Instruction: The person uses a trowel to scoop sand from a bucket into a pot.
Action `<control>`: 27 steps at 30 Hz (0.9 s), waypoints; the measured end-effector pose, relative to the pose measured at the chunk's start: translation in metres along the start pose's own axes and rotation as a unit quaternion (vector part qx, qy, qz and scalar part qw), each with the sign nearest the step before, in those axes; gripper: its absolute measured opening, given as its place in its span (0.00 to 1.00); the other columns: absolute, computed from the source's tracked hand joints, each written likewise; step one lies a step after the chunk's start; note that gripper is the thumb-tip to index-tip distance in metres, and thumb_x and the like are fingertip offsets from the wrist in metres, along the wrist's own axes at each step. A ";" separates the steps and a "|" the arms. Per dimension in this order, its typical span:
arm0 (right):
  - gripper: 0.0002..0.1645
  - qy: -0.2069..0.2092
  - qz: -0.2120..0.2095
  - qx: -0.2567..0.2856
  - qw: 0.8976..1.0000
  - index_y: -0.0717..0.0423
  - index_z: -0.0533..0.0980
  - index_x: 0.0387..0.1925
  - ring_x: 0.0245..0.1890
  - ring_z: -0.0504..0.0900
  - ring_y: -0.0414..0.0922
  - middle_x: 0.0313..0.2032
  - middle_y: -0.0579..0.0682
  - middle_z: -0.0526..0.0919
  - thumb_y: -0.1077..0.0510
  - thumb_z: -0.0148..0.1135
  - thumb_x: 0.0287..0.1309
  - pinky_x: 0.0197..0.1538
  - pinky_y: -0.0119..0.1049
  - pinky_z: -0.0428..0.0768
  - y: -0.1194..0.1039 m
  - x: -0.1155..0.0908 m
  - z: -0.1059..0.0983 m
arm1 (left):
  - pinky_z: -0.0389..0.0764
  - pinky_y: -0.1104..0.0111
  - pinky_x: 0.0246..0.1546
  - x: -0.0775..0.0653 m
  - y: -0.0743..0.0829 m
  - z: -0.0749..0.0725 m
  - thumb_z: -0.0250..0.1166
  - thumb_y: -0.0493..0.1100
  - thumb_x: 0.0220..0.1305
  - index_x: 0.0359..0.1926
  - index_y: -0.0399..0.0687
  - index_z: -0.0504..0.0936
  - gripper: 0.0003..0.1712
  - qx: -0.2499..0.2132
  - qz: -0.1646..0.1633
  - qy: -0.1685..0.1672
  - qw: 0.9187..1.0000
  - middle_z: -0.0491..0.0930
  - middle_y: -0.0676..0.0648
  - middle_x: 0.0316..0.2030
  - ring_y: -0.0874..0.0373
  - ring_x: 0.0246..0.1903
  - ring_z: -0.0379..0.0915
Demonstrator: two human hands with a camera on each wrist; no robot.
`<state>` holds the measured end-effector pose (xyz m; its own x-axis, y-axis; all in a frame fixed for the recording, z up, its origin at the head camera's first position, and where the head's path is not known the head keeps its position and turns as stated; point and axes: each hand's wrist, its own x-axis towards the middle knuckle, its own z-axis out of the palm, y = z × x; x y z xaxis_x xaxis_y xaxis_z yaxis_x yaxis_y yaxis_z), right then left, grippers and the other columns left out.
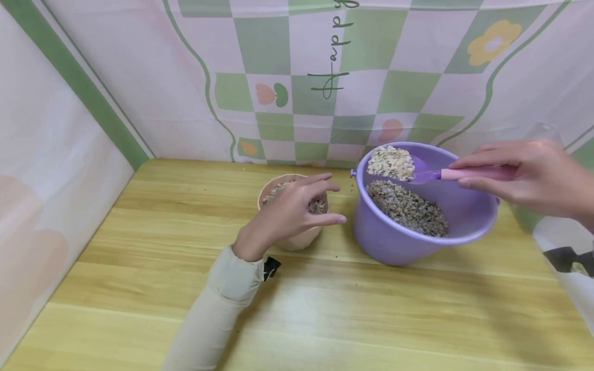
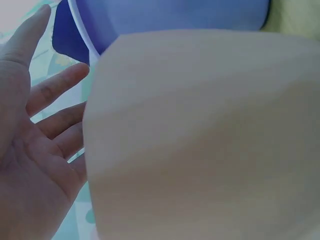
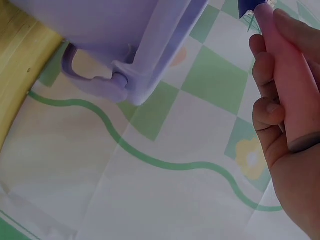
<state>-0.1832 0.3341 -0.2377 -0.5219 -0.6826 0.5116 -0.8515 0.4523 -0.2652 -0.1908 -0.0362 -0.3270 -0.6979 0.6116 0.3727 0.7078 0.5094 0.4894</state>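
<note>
In the head view, my right hand (image 1: 538, 175) grips the pink handle of a small toy shovel (image 1: 452, 174). Its purple blade carries a heap of pale gravel (image 1: 391, 163) over the purple bucket (image 1: 394, 250), near its back left rim. Darker mixed gravel (image 1: 410, 211) lies in the bucket. The right wrist view shows fingers wrapped round the shovel handle (image 3: 287, 75). My left hand (image 1: 287, 211) is spread at the peach-coloured pot (image 1: 299, 242), partly hiding it and the gravel (image 1: 317, 205) inside. Beside the pot wall (image 2: 200, 135), the left fingers (image 2: 59, 90) are loosely extended; contact is unclear.
Pot and bucket stand side by side on a wood-grain table (image 1: 139, 268), near its back edge. Behind hangs a green-and-white checked cloth (image 1: 315, 93). A few stray grains lie on the table. The bucket's handle (image 3: 90, 85) hangs at its side.
</note>
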 end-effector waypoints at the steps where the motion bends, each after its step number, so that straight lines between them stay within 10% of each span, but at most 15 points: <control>1: 0.14 0.000 -0.001 0.002 1.000 0.64 0.86 0.38 0.20 0.77 0.27 0.38 0.39 0.88 0.56 0.74 0.54 0.22 0.17 0.74 0.000 0.001 0.001 | 0.67 0.62 0.67 -0.002 -0.002 0.000 0.70 0.63 0.59 0.60 0.50 0.81 0.33 0.005 0.002 0.006 1.000 0.75 0.45 0.64 0.55 0.63 0.72; 7: 0.16 -0.004 -0.005 0.004 1.000 0.62 0.87 0.40 0.27 0.81 0.26 0.39 0.40 0.88 0.53 0.72 0.57 0.27 0.16 0.76 -0.003 0.005 0.006 | 0.68 0.58 0.67 -0.016 -0.018 -0.005 0.72 0.61 0.57 0.53 0.50 0.84 0.28 0.015 0.021 0.046 0.999 0.80 0.47 0.58 0.53 0.63 0.71; 14: 0.18 -0.001 -0.037 -0.032 0.999 0.58 0.88 0.37 0.21 0.73 0.25 0.33 0.43 0.88 0.46 0.72 0.56 0.21 0.17 0.70 -0.001 0.013 0.013 | 0.72 0.56 0.64 -0.037 -0.036 -0.017 0.73 0.62 0.56 0.62 0.46 0.79 0.38 -0.010 -0.060 0.034 0.998 0.73 0.43 0.66 0.49 0.64 0.69; 27: 0.17 -0.022 -0.016 -0.036 0.999 0.55 0.88 0.38 0.21 0.72 0.26 0.30 0.42 0.87 0.62 0.80 0.41 0.23 0.18 0.71 -0.009 0.023 0.025 | 0.67 0.46 0.66 -0.057 -0.059 -0.028 0.80 0.65 0.41 0.66 0.53 0.76 0.50 -0.014 -0.099 0.030 0.995 0.67 0.38 0.69 0.41 0.67 0.64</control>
<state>-0.1886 0.2996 -0.2436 -0.4968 -0.7214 0.4825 -0.8632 0.4684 -0.1885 -0.1960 -0.1178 -0.3546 -0.8288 0.4635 0.3133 0.5537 0.5989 0.5786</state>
